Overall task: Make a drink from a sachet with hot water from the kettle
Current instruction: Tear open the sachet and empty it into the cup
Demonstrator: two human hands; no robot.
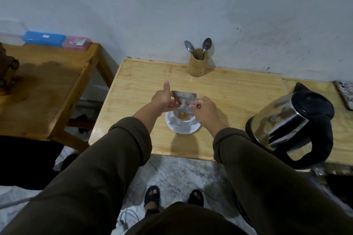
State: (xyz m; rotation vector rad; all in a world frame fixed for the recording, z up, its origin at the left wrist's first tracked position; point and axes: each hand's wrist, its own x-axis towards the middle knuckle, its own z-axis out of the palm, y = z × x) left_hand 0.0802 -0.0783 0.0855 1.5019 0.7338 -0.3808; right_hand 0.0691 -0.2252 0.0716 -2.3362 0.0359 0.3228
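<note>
1. Over the white cup (pixel 183 120), near the middle of the wooden table (pixel 229 89), both hands held the sachet (pixel 184 99). It was upside down, I judge so that the powder fell straight into the cup and not onto the table.
2. The left hand (pixel 162 101) was pinched on the left edge of the sachet, with the thumb pointing up. The right hand (pixel 203 109) was closed on its right lower corner. Two hands kept the thin packet steady and its mouth open downward.
3. The cup stood on a white saucer (pixel 196 129), and some orange-brown powder was already visible inside.
4. The kettle (pixel 292 126) waited on the right side of the table, well apart from the cup, with its handle turned to the near edge, easy for the right hand to take.
5. Two spoons (pixel 198 46) stood in a bamboo holder (pixel 197 65) at the far edge, probably kept there for stirring.
6. The mouth of the sachet was blurred and partly hidden by the fingers, so I could not tell how much powder remained. The water level in the kettle was not visible, because its lid was closed.
</note>
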